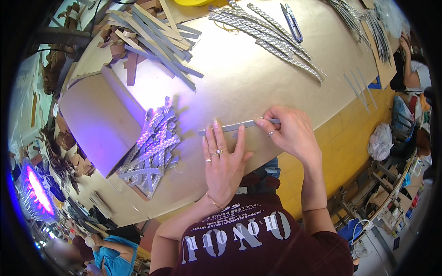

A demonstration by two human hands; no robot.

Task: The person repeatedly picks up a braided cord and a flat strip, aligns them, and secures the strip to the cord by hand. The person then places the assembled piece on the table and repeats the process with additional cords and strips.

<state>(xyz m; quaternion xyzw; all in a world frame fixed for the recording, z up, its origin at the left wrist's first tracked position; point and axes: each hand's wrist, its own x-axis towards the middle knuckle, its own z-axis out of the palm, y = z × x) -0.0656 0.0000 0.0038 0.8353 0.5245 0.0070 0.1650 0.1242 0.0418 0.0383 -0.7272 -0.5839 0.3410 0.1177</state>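
A narrow grey strip (235, 126) with a silvery braid along it lies crosswise on the brown-covered table in front of me. My left hand (224, 158) rests on it palm down, fingers stretched and spread, the fingertips pressing on the strip. At its right end my right hand (292, 133) pinches the strip between thumb and fingers, and a short grey end sticks out beyond them. The exact contact under the right fingertips is hidden. Left of my left hand is a heap of short silver-and-grey braided strips (159, 140).
A bent brown board (99, 122) stands behind the heap. Grey and tan flat strips (156, 43) lie far left. Long silver braids (271, 39) and blue-handled snips (293, 25) are at the back. A purple-lit lamp (39, 193) is left; other people sit at both sides.
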